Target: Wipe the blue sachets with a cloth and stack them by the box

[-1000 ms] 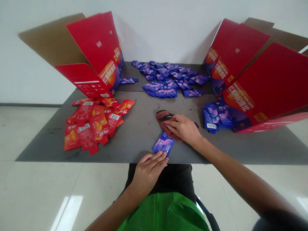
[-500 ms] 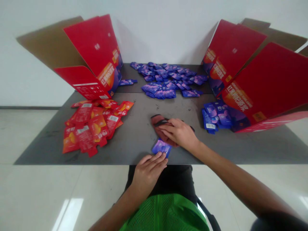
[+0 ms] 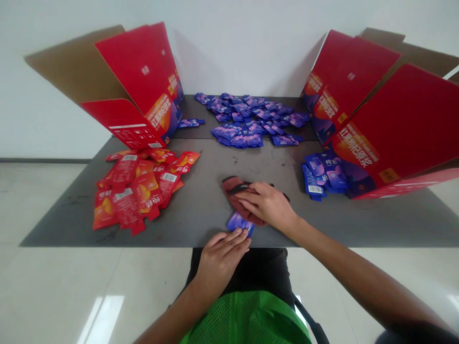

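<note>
Near the front edge of the table, a purple-blue spouted pouch [image 3: 236,221] lies flat, partly covered. My left hand [image 3: 223,255] rests its outstretched fingers on the pouch's near end. My right hand [image 3: 267,203] grips a folded reddish-brown cloth [image 3: 232,185] with dark edging. The cloth lies over the pouch's far right part and hides it. Whether the left thumb is under the pouch cannot be seen.
Red pouches [image 3: 131,191] are heaped on the left, below an open red carton [image 3: 139,71]. Many purple-blue pouches [image 3: 247,114] lie along the back. Several more pouches [image 3: 324,172] lie beside open cartons [image 3: 405,124] on the right. The grey table [image 3: 193,215] ends just before my body.
My right hand and the cloth have shifted slightly toward me, covering more of the pouch. My left hand stays at the pouch's near end.
</note>
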Demonstrator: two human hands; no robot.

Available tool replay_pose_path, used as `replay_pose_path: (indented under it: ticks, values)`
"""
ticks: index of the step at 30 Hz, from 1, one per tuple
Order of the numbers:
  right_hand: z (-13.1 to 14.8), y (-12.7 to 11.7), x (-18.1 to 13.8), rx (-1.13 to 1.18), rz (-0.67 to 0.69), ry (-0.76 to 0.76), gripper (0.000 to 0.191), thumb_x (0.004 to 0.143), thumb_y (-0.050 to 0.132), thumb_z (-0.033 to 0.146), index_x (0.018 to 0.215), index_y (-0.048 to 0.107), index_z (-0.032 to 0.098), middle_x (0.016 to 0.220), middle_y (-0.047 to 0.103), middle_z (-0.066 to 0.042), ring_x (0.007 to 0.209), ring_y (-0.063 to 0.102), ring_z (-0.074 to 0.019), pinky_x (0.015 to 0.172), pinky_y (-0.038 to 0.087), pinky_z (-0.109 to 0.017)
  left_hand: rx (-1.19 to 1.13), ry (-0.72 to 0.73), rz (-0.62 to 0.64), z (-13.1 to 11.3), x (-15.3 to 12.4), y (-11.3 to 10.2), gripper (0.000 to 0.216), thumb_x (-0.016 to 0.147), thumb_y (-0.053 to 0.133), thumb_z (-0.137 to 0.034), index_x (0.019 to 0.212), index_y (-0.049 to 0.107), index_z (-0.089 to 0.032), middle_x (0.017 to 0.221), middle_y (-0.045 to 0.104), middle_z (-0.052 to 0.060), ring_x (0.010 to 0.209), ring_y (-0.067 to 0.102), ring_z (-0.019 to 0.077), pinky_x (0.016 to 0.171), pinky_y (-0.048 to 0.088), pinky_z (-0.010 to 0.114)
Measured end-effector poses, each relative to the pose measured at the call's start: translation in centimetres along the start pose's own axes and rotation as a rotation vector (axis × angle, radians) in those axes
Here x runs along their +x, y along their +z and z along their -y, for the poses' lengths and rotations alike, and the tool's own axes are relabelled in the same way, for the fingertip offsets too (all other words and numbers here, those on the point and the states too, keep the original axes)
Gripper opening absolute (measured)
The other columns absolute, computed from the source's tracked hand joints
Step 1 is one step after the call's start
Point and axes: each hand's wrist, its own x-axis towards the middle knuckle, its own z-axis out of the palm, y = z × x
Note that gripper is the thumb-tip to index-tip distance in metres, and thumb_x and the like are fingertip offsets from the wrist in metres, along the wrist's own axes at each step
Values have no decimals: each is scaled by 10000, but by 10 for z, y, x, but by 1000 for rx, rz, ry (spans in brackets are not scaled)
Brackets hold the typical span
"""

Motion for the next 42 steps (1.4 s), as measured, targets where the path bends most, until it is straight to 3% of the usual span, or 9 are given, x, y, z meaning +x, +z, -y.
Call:
replay_pose_path:
  ticks: [4,7,11,19,23,27,33,37,42]
  values:
    - [-34,-23,22,-132,-54,110,306,1053,532,381,1199,777,270,1021,692,-89,938,608,-213,829,459,-332,-4,-5,-9,0,-1,2,215,1067,535,-196,1189,711,-188,1240,761,34,1129,732,179,927,529,349]
    - [3,-34,13,-66,-136,66,316,1057,526,382,1273,737,290,1046,679,-80,956,601,-214,824,462,-337,-8,-18,-15,0,-2,3,210,1062,548,-209,1183,719,-198,1194,778,35,1077,748,185,918,534,351]
    - [49,-15,-11,65,3,-155,232,1036,579,359,1166,770,333,946,673,-27,874,593,-181,761,453,-304,-14,-62,18,-1,-2,2,231,1058,548,-213,972,762,-223,860,799,-7,781,758,167,874,541,360]
    - [-36,-23,22,-156,-15,107,287,1047,549,374,1184,784,282,1033,695,-90,941,618,-218,823,468,-338,1,-16,7,1,-2,3,219,1064,541,-200,1198,714,-203,1235,762,37,1129,733,186,916,542,352]
    - [12,-35,6,-57,-126,20,305,1051,540,392,1255,743,295,1047,686,-77,960,612,-212,819,474,-330,8,-41,17,0,-4,5,195,1046,573,-206,1145,741,-213,1126,796,33,1031,759,193,907,547,358]
    - [49,-14,-17,75,-11,-155,238,1043,563,378,1157,768,336,945,678,-25,876,608,-179,775,467,-299,-2,-90,54,-1,-4,3,252,1051,549,-208,934,771,-235,835,795,-2,785,757,173,862,547,357]
    - [-29,-3,12,-138,13,51,252,1034,574,392,1138,791,318,993,692,-65,923,621,-203,797,459,-316,19,-14,47,0,-3,2,248,1060,530,-191,1216,722,-209,1243,759,48,1133,731,199,920,550,356]
    - [-50,-33,15,-160,-127,161,300,1049,542,372,1244,756,293,1057,692,-90,991,629,-221,866,486,-333,5,4,58,-1,7,-9,235,1076,521,-262,1171,728,-202,1197,776,43,1096,742,200,900,530,364]
    - [-20,-60,-37,36,-437,329,316,1034,569,366,1294,727,280,1103,689,-78,1003,662,-218,896,535,-353,26,-88,69,6,53,-19,239,1073,532,-357,1113,730,-229,907,780,5,798,720,173,845,472,372]
